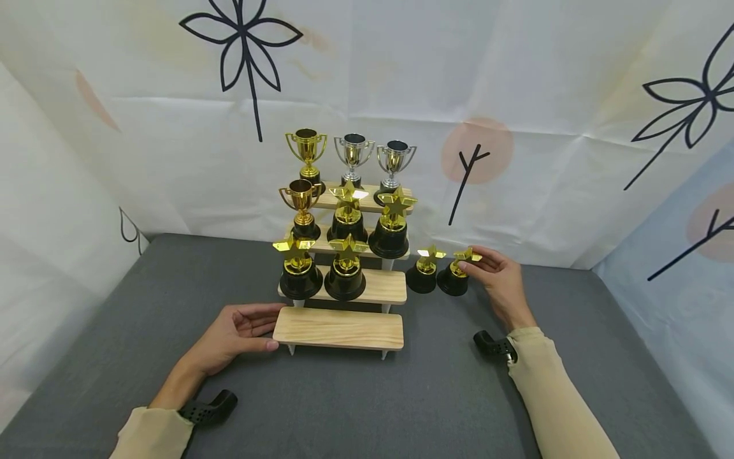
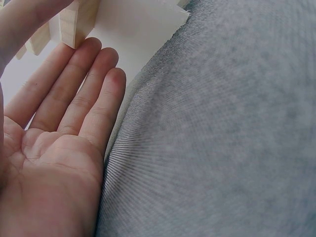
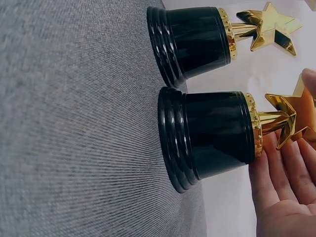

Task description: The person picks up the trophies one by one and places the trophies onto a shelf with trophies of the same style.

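Note:
A tiered wooden stand point(image 1: 338, 328) holds cup trophies and star trophies on its upper steps. At the left end of its lowest step is my left hand point(image 1: 243, 335), fingers nearly straight; in the left wrist view the fingertips point(image 2: 106, 57) lie against or close beside the wooden step's edge point(image 2: 74, 24). To the right of the stand, my right hand point(image 1: 496, 280) pinches the gold star of a black-based star trophy point(image 1: 453, 280) between thumb and fingers. That trophy's base point(image 3: 212, 133) appears to stand on the grey surface. Another star trophy point(image 1: 422, 277) stands just left of it.
On the top step are a gold cup point(image 1: 308, 150) and two silver cups point(image 1: 352, 153). Below them sit a bronze-toned cup point(image 1: 302, 197) and several star trophies point(image 1: 346, 280). Behind the grey tabletop point(image 1: 436, 395) hangs a white patterned cloth point(image 1: 390, 76).

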Available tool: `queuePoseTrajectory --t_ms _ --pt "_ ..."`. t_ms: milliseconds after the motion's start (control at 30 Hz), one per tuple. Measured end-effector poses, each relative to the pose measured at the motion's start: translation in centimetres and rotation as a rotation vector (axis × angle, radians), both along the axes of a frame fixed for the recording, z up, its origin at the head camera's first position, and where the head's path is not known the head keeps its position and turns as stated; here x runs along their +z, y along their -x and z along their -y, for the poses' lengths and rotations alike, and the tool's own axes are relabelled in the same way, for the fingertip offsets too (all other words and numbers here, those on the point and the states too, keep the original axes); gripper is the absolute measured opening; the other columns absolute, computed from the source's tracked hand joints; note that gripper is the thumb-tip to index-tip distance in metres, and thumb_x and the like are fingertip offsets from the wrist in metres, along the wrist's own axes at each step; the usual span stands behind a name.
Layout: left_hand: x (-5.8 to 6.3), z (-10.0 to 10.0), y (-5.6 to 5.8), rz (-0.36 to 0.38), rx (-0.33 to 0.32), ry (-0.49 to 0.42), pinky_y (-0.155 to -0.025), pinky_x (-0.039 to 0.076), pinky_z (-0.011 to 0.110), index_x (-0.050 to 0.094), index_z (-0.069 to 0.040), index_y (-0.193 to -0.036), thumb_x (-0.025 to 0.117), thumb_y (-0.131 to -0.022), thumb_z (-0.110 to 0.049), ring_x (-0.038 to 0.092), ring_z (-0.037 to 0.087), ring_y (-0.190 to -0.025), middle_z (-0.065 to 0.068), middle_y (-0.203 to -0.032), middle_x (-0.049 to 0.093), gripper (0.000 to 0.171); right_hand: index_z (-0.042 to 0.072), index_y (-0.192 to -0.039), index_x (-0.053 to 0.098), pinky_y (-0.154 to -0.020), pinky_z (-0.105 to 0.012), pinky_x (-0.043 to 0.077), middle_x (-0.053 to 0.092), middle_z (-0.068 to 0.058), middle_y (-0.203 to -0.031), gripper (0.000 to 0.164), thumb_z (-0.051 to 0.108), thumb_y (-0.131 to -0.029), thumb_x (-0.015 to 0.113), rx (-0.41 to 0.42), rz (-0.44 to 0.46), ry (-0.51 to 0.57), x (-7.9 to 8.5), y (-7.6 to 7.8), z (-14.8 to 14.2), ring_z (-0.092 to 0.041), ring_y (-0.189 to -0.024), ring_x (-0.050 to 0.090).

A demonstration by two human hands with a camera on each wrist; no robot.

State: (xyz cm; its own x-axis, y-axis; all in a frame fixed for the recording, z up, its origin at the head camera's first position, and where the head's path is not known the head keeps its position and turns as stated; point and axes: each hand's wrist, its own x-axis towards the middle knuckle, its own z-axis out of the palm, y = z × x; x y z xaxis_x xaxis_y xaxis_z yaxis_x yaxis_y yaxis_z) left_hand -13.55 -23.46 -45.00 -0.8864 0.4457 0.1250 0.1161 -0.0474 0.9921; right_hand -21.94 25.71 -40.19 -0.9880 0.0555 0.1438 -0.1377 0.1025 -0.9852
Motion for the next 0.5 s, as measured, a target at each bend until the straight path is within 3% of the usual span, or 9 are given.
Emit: queuePoseTrajectory --t_ms 300,500 --pt "0.01 0.01 0.0 -0.012 -0.009 -0.008 -0.102 0.054 0.033 0.042 0.023 -0.14 0.076 -0.083 0.012 0.063 0.017 -0.122 0.033 -0.139 0.053 0.066 -0.015 -0.132 0.056 -0.083 -0.018 0.06 0.072 0.008 -0.104 0.05 0.001 -0.089 0.078 0.023 -0.016 -0.012 0.19 0.16 0.13 -0.006 -0.098 0.068" --pt "0.01 0.03 0.0 -0.01 -0.012 -0.009 -0.102 0.054 0.033 0.042 0.023 -0.14 0.075 -0.083 0.012 0.062 0.018 -0.122 0.034 -0.139 0.052 0.067 -0.015 -0.134 0.055 -0.081 -0.016 0.059 0.069 0.008 -0.107 0.05 0.004 -0.092 0.076 0.009 -0.028 -0.101 0.43 -0.18 -0.01 -0.003 -0.098 0.067"
